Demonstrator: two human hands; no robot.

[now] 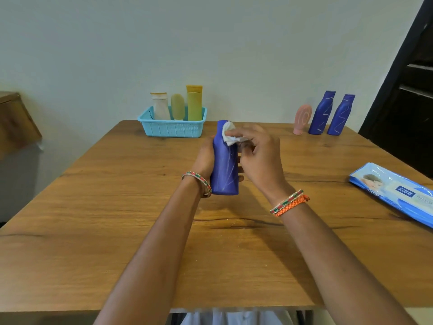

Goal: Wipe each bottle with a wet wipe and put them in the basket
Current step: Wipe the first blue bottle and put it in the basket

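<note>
My left hand (205, 158) grips a tall blue bottle (224, 170) upright over the middle of the table. Against the bottle's neck my right hand (260, 158) pinches a crumpled white wet wipe (229, 136). A light blue basket (172, 127) stands at the far edge and holds a white bottle (160, 106), a pale green bottle (177, 106) and a yellow tube (194, 103). At the far right stand two more blue bottles (321, 113) (340, 114) and a small pink bottle (302, 118).
A blue pack of wet wipes (396, 192) lies at the right edge of the wooden table (117, 207). The wall runs just behind the table. A dark door frame (403, 85) is at the right, a brown box (14, 118) at the left.
</note>
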